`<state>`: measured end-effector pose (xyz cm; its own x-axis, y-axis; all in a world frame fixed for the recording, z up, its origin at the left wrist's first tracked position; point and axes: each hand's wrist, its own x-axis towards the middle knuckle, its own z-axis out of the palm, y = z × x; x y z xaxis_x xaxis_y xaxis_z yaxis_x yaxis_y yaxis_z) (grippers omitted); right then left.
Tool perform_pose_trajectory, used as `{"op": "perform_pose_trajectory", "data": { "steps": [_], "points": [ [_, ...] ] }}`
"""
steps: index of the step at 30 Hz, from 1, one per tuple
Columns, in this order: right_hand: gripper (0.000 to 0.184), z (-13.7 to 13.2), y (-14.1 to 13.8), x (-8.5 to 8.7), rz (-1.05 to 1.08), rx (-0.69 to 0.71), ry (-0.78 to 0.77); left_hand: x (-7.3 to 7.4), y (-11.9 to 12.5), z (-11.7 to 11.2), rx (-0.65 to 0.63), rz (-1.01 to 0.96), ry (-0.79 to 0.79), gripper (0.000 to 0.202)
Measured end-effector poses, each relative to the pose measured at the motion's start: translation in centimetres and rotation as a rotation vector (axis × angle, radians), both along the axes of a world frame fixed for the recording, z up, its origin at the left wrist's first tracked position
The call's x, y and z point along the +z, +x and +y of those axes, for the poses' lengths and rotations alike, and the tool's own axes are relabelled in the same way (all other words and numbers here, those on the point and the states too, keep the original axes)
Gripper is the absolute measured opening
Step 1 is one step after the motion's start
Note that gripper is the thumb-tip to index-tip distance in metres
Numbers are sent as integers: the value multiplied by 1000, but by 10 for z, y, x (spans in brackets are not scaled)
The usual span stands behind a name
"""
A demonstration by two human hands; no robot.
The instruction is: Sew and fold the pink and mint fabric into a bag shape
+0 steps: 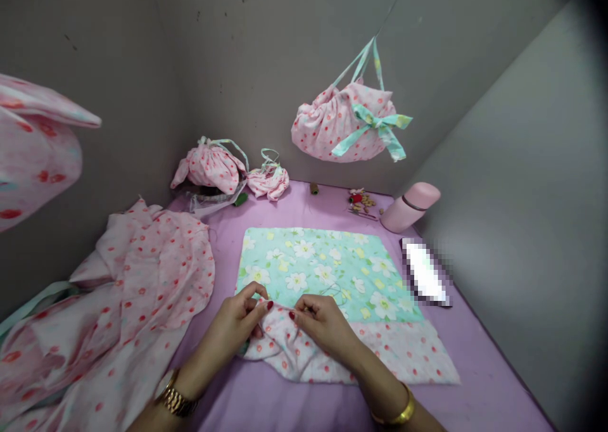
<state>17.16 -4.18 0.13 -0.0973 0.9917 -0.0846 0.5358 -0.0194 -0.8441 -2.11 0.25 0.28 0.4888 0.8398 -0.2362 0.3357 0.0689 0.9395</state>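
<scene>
A rectangular fabric piece lies in front of me, with a mint floral part (327, 273) and a pink dotted band (399, 349) along its near side. My left hand (244, 311) pinches the pink band's edge near its left end, thumb against fingers. Just to the right, my right hand (320, 321) is closed on the same edge, which is raised between both hands. A loose loop of thread (332, 291) rests on the mint cloth beyond my right hand. Whether a needle is between my fingers cannot be seen.
Pink dotted cloth (156, 273) is heaped at left. Small pink bags (211, 166) sit at the back; another bag (344, 125) hangs above. A pink bottle (411, 207), a blurred-out phone-like object (425, 272), thread spools (314, 189) and scissors-like tools (363, 215) lie on the purple tablecloth (479, 362).
</scene>
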Motion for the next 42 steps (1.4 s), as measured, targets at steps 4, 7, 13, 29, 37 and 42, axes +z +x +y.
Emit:
{"op": "perform_pose_trajectory", "data": {
  "steps": [4,7,13,29,37,42],
  "points": [
    [21,0,1,0,16,-5,8,-2,-2,3,-42,32,44,14],
    [20,0,2,-2,26,-2,18,-2,-3,4,-90,42,78,15],
    [20,-1,4,-3,45,6,20,3,-5,4,-155,54,63,12],
    [20,-2,7,-2,36,32,53,2,-8,8,-187,143,168,19],
    [17,-3,7,-3,25,49,82,4,-7,9,-60,151,252,20],
    [18,-3,6,-5,3,56,101,7,-7,9,-19,199,259,22]
  ]
}}
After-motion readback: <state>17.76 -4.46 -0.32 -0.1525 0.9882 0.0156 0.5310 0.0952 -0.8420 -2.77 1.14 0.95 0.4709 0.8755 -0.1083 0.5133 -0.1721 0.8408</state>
